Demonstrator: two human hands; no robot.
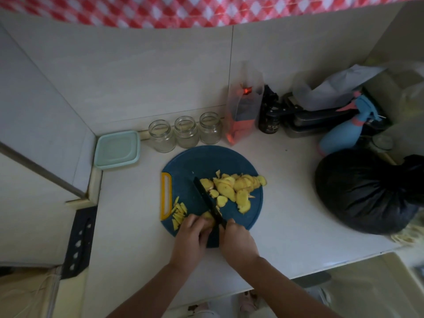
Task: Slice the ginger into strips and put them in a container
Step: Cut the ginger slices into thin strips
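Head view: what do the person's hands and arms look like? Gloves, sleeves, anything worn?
Both bare. The left hand and right hand have no gloves; no ring, watch or bracelet shows, though the light is dim. The left forearm and right forearm are uncovered to the frame's bottom edge; no sleeve in view.

We note a matt round blue plastic cutting board (206, 161), three clear glossy glass jars (185, 132), a crinkled black plastic bag (362, 191), and a smooth pale counter (286, 180).
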